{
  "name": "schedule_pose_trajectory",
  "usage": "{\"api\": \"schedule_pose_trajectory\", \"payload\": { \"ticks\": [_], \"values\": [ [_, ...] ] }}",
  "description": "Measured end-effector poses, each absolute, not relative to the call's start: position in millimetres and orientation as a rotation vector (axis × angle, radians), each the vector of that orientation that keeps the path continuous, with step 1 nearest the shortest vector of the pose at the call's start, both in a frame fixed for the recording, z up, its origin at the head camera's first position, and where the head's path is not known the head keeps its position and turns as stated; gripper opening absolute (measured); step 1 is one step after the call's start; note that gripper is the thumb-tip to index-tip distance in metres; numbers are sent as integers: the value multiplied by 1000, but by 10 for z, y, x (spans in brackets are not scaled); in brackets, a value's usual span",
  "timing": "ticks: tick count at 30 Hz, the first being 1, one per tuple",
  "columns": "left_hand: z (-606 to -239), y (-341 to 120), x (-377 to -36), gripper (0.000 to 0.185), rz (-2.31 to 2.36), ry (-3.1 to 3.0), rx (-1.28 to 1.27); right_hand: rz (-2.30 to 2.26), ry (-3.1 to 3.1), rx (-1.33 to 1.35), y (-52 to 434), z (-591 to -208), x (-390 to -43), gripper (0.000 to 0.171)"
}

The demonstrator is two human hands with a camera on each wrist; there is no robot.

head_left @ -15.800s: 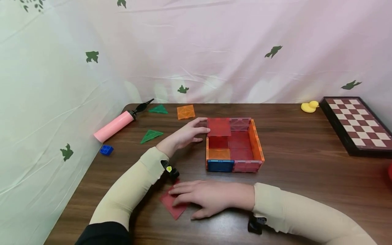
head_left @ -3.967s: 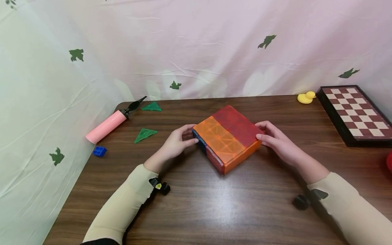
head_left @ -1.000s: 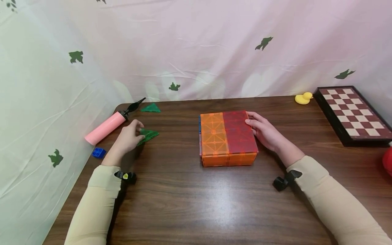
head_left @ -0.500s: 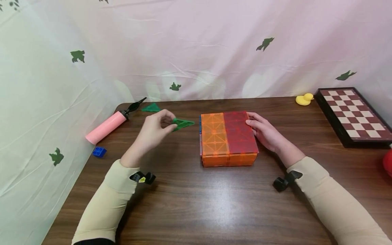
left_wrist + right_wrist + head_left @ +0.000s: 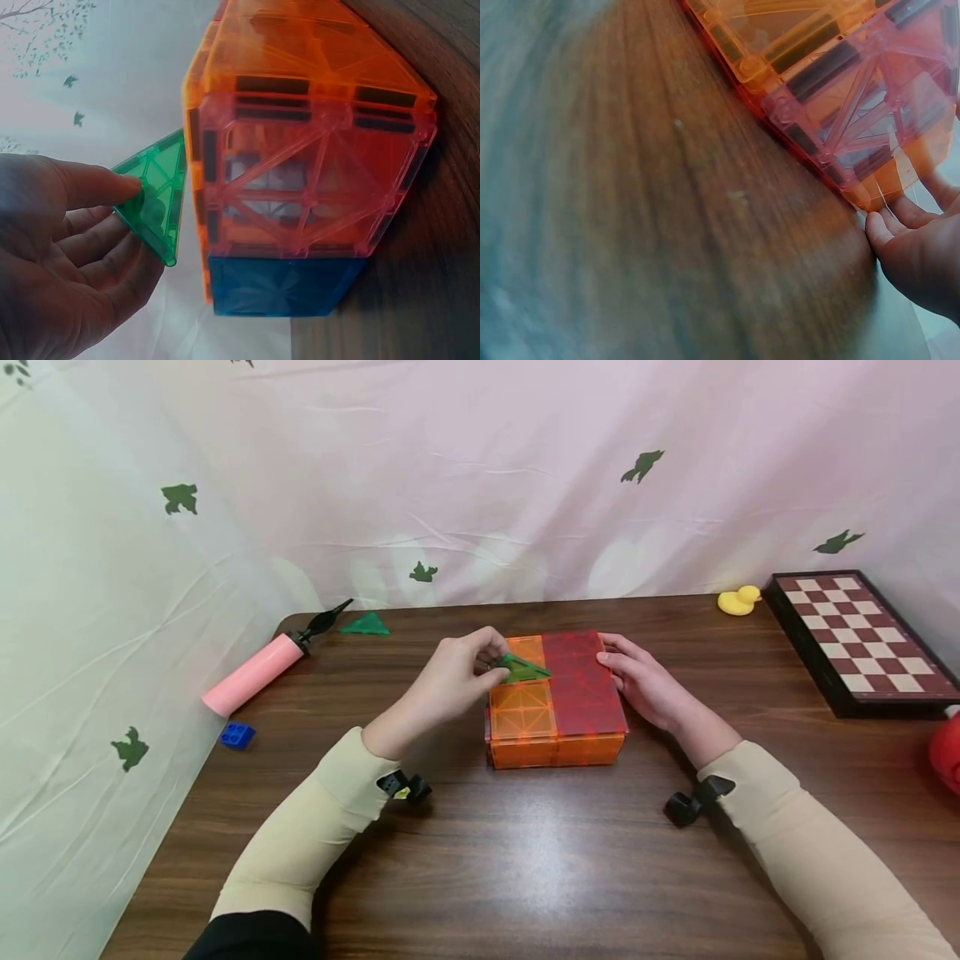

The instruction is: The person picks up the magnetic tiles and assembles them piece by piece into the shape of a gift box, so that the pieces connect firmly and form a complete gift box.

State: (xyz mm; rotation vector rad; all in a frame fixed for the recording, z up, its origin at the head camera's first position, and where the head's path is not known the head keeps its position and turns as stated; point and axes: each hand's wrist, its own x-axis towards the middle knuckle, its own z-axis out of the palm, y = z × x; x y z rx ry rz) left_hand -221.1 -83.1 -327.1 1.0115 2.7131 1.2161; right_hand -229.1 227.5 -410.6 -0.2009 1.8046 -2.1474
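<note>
A low box of magnetic tiles [image 5: 588, 697] rests on the wooden table, its top half orange and half red, with an orange front wall. The left wrist view shows its pink and blue side wall [image 5: 300, 191]. My left hand [image 5: 453, 681] pinches a green triangular magnetic tile [image 5: 525, 671] between thumb and fingers, over the rear orange top tile. Seen from the left wrist, the triangle [image 5: 159, 191] is tilted, one edge close beside the box's orange top. My right hand [image 5: 645, 681] grips the box's far right corner, thumb at the top edge; its other fingers are partly hidden.
Another green triangle [image 5: 366, 624] lies at the back left, near a pink hand pump [image 5: 255, 675] and a blue building block [image 5: 237, 735]. Toward the back right are a yellow rubber duck [image 5: 738, 601] and a checkered board [image 5: 862, 635]. A red object [image 5: 947, 750] sits at the right edge.
The left hand has picked up the nearer green triangle and carried it right, over the box. The right hand stays at the box corner. Earlier the open box was covered with tiles and turned.
</note>
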Motion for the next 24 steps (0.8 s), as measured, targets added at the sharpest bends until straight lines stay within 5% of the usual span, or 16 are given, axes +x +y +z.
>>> {"api": "schedule_pose_trajectory", "payload": {
  "ticks": [24],
  "values": [
    [-3317, -753, -2270, 18, 1159, 2683, 1008, -2146, 1799, -171, 2270, -4090, -2291, 42]
  ]
}}
